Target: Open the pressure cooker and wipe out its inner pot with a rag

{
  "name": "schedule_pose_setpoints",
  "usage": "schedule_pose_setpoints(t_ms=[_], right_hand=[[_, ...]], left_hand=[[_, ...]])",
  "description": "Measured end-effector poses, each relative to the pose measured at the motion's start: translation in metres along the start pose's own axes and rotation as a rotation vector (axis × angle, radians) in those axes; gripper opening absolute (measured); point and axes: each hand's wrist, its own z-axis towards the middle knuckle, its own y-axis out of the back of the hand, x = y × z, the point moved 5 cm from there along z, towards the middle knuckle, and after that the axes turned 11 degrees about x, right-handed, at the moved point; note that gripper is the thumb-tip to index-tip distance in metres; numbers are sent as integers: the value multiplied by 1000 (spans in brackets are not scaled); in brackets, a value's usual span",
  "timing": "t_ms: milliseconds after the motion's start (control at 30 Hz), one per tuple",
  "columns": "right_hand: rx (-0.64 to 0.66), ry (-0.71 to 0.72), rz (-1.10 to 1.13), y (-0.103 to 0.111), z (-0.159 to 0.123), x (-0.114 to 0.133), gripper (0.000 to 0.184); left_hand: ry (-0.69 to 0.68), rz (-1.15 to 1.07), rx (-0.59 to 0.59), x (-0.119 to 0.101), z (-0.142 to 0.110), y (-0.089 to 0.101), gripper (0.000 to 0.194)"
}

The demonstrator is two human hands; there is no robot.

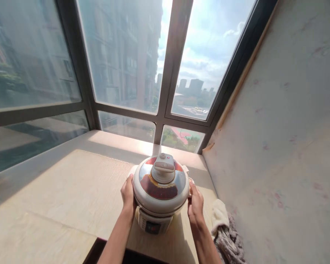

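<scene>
Pressure cooker (160, 194) sits on the pale window-ledge counter (57, 198), near the front edge and close to the right-hand wall (277, 128), control panel (153, 226) facing the camera. Both hands are on it, one each side: left hand (128, 198) flat against the left flank just under the lid rim, right hand (195, 203) wrapped on the right flank by the side lug. Fingers curled onto the body on both sides, so grasping, not released; whether the palms carry weight I can't tell

Lid (161, 181) is on, with the centre knob (164, 167) upright and a red button beside it

Handling notes, my judgement:
- grip the body or side lugs, not the lid, since it may not be locked
- keep hands level and opposite each other; it looks top-heavy
- lift or slide straight, no tilt, as contents are unknown
- base looks close to the counter's front edge, so watch for it tipping off
- crumpled cloth (225, 231) lies to the right, just beside the right wrist; keep it from snagging
- low sun glare through the window (121, 55), so check the panel by angle
</scene>
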Motion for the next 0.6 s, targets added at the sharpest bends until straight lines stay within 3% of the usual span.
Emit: schedule_pose_setpoints(t_ms=[133,300,367,467,600], right_hand=[[129,2,-53,12,-8,11,55],[288,27,-196,20,-8,14,60],[327,33,-240,26,-5,12,60],[344,35,-284,34,0,8,60],[333,19,-289,37,2,4,62]], left_hand=[[22,27,3,2,-8,-9,41],[-109,214,79,-9,6,-1,45],[-90,263,114,-10,10,3,45],[-20,271,107,-10,10,6,44],[-28,260,58,-12,1,7,39]])
